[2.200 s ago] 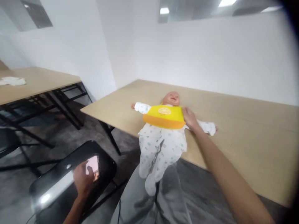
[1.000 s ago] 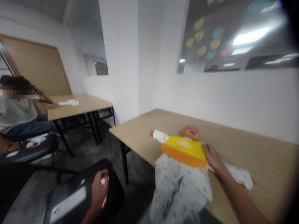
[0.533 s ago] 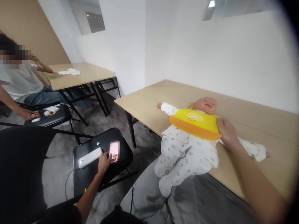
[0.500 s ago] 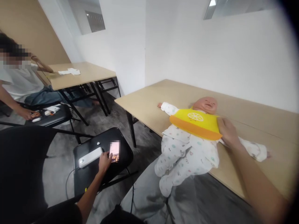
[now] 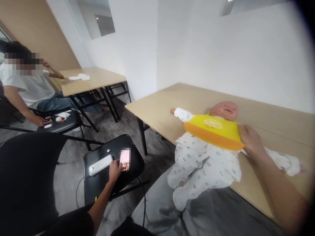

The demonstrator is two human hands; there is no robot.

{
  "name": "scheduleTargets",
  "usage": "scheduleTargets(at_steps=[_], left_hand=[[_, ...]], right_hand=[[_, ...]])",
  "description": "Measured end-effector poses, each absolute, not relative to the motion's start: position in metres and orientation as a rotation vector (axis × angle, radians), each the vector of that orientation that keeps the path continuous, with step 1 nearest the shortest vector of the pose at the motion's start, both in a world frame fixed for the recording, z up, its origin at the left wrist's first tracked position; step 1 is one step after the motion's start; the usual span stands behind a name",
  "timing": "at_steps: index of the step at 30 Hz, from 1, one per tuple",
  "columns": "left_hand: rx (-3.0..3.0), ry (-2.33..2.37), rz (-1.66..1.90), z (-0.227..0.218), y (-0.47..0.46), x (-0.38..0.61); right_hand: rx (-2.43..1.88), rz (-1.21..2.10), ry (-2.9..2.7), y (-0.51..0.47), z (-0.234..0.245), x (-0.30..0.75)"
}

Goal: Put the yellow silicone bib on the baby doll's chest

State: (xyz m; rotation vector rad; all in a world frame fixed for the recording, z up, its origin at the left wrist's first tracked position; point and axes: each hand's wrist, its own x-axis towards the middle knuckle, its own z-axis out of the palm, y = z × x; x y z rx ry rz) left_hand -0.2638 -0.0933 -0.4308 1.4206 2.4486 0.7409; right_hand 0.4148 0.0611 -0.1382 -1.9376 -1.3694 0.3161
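A baby doll in white patterned clothes lies on its back, arms spread, with its head and torso on the wooden table and its legs over my lap. Across its chest is a yellow bib with an orange pocket and a white citrus-slice print. My right hand is closed on the bib's right side edge. To the left, my left hand is at the left edge of a phone on a black chair, with its thumb over the screen and its fingers curled and partly hidden.
The black chair also bears a white power bank with a cable. The wooden table stands against the wall. Farther left, a person in a white top sits by another table with white cloth on it.
The view has shifted slightly left, so most things sit farther right in the picture. Both hands stay at the phone and the bib.
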Motion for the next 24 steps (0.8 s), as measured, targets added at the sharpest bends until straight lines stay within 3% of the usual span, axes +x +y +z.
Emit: scheduleTargets(at_steps=[24], left_hand=[[1.396,2.449,0.799,-0.4342,-0.0931,-0.2657]], right_hand=[[-1.926,0.292,-1.375,0.0626,-0.1424,0.4158]])
